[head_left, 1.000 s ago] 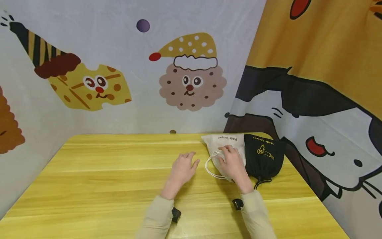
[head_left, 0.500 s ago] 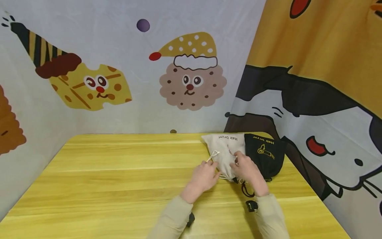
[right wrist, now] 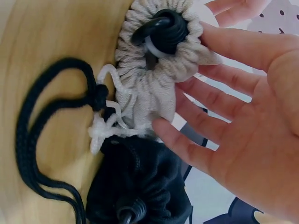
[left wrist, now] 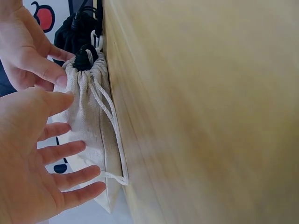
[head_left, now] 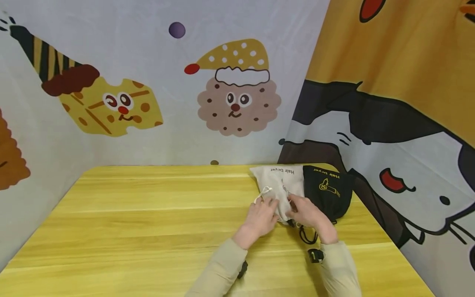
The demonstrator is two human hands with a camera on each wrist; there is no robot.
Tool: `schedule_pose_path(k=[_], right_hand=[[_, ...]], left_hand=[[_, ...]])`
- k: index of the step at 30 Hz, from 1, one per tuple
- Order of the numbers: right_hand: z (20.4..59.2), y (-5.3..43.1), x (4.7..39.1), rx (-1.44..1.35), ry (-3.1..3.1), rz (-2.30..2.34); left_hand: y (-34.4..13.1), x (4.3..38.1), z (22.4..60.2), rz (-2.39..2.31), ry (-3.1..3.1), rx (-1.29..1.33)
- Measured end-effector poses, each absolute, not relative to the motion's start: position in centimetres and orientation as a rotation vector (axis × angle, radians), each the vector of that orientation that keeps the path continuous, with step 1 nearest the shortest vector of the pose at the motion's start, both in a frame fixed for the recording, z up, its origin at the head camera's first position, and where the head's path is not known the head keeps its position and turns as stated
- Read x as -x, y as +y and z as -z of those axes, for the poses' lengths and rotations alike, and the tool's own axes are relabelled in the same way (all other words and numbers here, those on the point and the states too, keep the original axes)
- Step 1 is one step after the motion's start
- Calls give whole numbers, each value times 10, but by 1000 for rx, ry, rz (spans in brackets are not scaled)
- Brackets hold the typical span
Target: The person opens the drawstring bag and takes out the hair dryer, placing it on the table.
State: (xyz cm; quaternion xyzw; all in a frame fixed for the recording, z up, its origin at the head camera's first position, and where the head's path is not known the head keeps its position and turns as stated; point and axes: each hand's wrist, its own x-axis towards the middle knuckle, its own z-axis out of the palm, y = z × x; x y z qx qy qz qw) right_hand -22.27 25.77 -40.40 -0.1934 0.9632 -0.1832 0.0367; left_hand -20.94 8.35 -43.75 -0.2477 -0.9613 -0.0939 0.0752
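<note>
A cream drawstring bag (head_left: 275, 179) printed "Hair Dryer" lies on the table, its gathered mouth (right wrist: 154, 60) facing the person. Inside that mouth shows a black coil (right wrist: 163, 32). My left hand (left wrist: 51, 149) is beside the bag's left side, fingers spread and nearly straight, fingertips right at the cloth. With thumb and fingers extended, my right hand (right wrist: 243, 98) touches the gathered cloth near the mouth. A white drawcord (left wrist: 110, 112) hangs along the cream bag. Against its right side lies a black drawstring bag (head_left: 328, 192), also printed "Hair Dryer".
A black cord loop (head_left: 307, 236) lies on the wooden table (head_left: 148, 231) in front of the bags. Behind the table hangs a cartoon-printed curtain (head_left: 141, 41), close to the bags' far ends.
My left hand has moved right, up to the cream bag. My right hand has come back toward the bag's mouth and slightly right. The cream bag's printed end stays in place.
</note>
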Motion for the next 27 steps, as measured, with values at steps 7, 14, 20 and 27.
schedule_pose_path(k=[7,14,20,27], right_hand=[[407,251,225,672,2991,564],[410,242,226,655,2999,578],[412,231,227,655,3008,586],[415,212,228,752,3037,596]], left_hand=[[77,211,438,298,-2931,723],[68,212,435,345,-2957,701],[58,213,433,376,-2980,682],[40,214,432,405,-2970,648]])
